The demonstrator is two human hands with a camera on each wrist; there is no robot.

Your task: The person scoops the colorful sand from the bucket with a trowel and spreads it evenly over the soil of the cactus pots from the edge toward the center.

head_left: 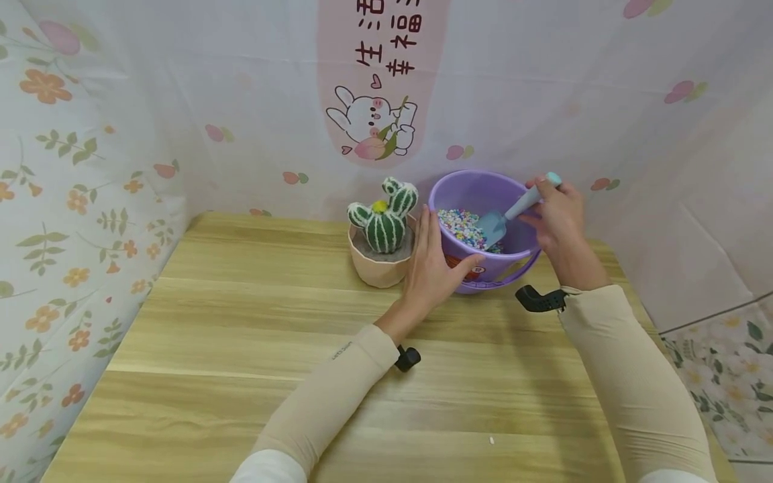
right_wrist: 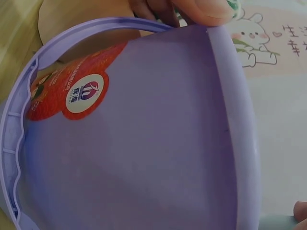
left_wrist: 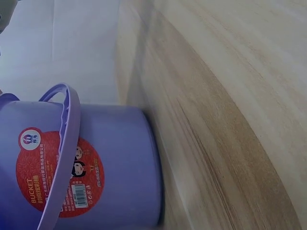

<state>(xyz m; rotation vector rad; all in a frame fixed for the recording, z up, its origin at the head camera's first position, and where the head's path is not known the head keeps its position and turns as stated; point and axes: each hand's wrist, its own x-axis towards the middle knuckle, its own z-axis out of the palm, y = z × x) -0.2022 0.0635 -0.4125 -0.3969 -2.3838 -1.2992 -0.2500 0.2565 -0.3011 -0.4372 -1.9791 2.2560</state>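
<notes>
A purple bucket stands upright near the back of the wooden table, its handle hanging down in front. Small multicoloured beads lie inside it. My right hand grips the handle of a light blue toy shovel, whose blade sits among the beads. With fairly straight fingers, my left hand touches the bucket's left side, its thumb reaching across the front. In the left wrist view, a red label shows on the bucket. Only fingertips of the right hand appear in the right wrist view, beside the rim.
A knitted cactus in a beige pot stands just left of my left hand. Behind the table hangs a patterned cloth. A small white bit lies near the front.
</notes>
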